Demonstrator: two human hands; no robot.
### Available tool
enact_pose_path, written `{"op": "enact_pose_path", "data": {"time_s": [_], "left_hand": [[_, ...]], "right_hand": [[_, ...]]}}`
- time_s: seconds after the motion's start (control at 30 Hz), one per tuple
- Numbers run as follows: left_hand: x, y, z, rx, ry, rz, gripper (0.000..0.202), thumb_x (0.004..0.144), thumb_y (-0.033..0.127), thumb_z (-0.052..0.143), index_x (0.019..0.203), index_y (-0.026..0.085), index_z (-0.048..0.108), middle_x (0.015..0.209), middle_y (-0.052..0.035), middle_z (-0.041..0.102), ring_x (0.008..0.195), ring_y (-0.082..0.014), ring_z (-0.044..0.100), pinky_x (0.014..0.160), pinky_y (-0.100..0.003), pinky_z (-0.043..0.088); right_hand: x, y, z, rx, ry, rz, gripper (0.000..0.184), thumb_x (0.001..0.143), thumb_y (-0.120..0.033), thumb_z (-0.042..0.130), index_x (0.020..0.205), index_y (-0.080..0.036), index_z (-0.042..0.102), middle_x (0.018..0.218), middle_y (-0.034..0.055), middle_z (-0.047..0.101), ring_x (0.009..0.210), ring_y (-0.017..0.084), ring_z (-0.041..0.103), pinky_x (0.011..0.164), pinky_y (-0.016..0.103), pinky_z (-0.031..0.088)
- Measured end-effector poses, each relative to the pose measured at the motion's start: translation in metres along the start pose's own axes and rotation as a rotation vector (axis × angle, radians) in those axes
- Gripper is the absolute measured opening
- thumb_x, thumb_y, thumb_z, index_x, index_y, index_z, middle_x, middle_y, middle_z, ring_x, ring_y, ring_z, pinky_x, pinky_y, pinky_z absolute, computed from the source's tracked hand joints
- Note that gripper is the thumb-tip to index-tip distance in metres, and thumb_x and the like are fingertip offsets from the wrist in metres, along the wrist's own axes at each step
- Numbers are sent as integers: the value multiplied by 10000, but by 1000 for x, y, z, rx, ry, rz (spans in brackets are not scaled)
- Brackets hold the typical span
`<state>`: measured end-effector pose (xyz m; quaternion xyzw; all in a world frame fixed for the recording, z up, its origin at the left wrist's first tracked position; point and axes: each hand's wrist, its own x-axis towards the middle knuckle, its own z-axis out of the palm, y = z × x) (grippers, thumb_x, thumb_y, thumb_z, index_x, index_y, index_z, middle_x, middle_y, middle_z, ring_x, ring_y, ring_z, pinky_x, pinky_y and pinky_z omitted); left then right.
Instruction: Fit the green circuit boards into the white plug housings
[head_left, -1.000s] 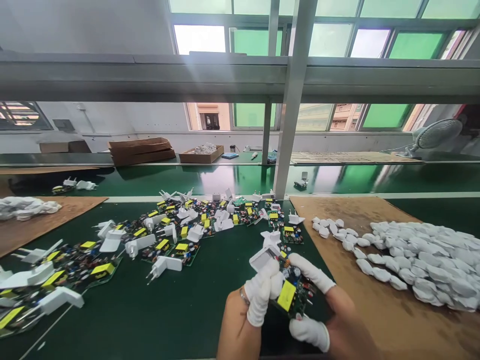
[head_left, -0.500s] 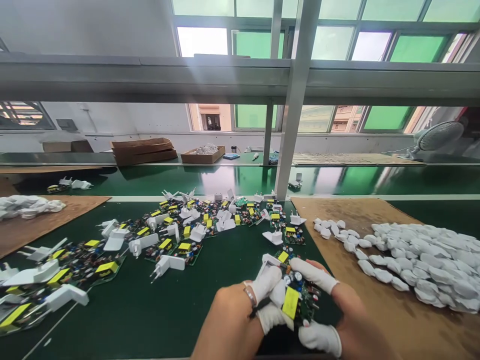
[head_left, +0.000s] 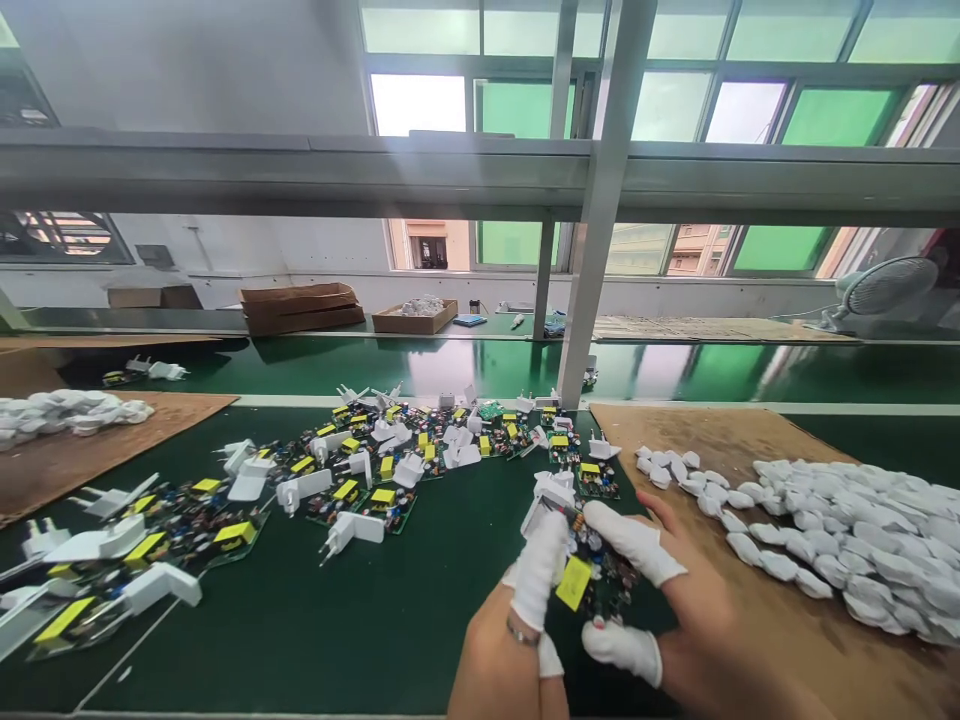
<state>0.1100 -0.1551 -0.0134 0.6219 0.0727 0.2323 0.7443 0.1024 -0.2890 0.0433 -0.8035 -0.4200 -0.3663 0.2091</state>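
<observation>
A circuit board [head_left: 609,590] with a yellow-wrapped transformer [head_left: 574,583] is held low over the green table. My right hand [head_left: 660,580] grips its right side, with white-covered finger and thumb closed on the edges. At the far left end of the board, my left hand [head_left: 531,590] holds a white plug housing [head_left: 551,492], its white-covered fingers pressed on it; part of its grip is hidden. Just beyond the hands, more boards [head_left: 598,478] with white plug pieces [head_left: 356,533] spread across the table in a loose band.
On the right, many small white pieces [head_left: 847,530] lie on brown cardboard [head_left: 675,430]. Another white pile [head_left: 67,412] sits on cardboard at left. A metal post [head_left: 592,230] rises at the table's back edge. Behind stand an open box [head_left: 412,318] and a fan [head_left: 889,285].
My left hand has shifted forward on the white plug housing, its fingers now straighter. The housing shows more plainly beyond the board. The whole view has shifted slightly down and to the right.
</observation>
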Motion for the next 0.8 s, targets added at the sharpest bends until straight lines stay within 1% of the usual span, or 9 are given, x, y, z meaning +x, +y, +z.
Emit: {"op": "enact_pose_path", "data": {"time_s": [0.1, 0.2, 0.3, 0.37, 0.4, 0.47, 0.57, 0.7, 0.8], "left_hand": [[2, -9, -16, 57, -47, 32, 223, 680, 287, 496, 801, 241, 677, 854, -59, 656, 786, -207, 606, 744, -267, 500], [2, -6, -28, 134, -114, 118, 245, 701, 258, 447, 776, 252, 680, 843, -66, 658, 802, -212, 602, 772, -280, 482], [-5, 7, -30, 244, -75, 315, 280, 710, 225, 448, 909, 254, 643, 967, -66, 624, 942, -221, 551, 864, -288, 409], [-7, 13, -28, 379, -20, 398, 333, 730, 192, 423, 1012, 250, 589, 1060, -66, 580, 999, -219, 518, 868, -275, 394], [-7, 12, -26, 452, -1, 382, 352, 737, 178, 407, 1042, 239, 571, 1080, -74, 568, 994, -220, 521, 842, -268, 410], [-1, 6, -24, 579, -1, 257, 369, 742, 168, 385, 1067, 192, 556, 1088, -105, 559, 986, -238, 524, 814, -283, 434], [14, -7, -28, 677, -84, 109, 373, 756, 190, 356, 1072, 147, 549, 1096, -122, 551, 1049, -258, 476, 862, -327, 411], [26, -2, -46, 607, -124, 97, 361, 809, 236, 326, 1131, 177, 477, 1146, -89, 520, 1080, -192, 453, 918, -318, 370], [20, 14, -66, 557, -85, 128, 400, 809, 357, 384, 1180, 207, 391, 1214, -95, 448, 1082, -187, 444, 936, -412, 338]], "right_hand": [[10, 0, 0, 7, -7, -29, 470, 921, -428, 329, 1284, -144, 236, 980, 100, 526, 963, 226, 470, 948, 408, 245], [19, 1, 3, 7, -67, -62, 509, 921, -467, 279, 1303, -142, 194, 1009, 118, 519, 994, 244, 451, 928, 424, 277], [28, 5, 6, -16, -123, -90, 505, 923, -462, 250, 1302, -134, 185, 1033, 138, 506, 1028, 263, 420, 886, 436, 332], [36, 8, 10, -43, -142, -99, 484, 923, -459, 231, 1283, -136, 217, 1062, 154, 483, 1033, 278, 411, 828, 441, 383], [39, 9, 13, -63, -148, -104, 474, 923, -459, 220, 1269, -135, 237, 1072, 169, 471, 1021, 290, 418, 786, 443, 410], [47, 11, 19, -96, -158, -120, 452, 925, -449, 195, 1244, -138, 268, 1065, 193, 465, 974, 314, 450, 711, 455, 436], [55, 13, 30, -62, -223, -106, 397, 920, -349, 255, 1266, -156, 233, 995, 168, 512, 854, 293, 517, 747, 494, 401], [63, 19, 40, -16, -302, -131, 610, 815, -249, 444, 1314, -149, 108, 899, 129, 553, 732, 268, 545, 786, 491, 379], [73, 32, 46, -41, -272, -167, 510, 862, -289, 349, 1309, -160, 140, 902, 128, 549, 777, 277, 535, 746, 459, 403]]}}
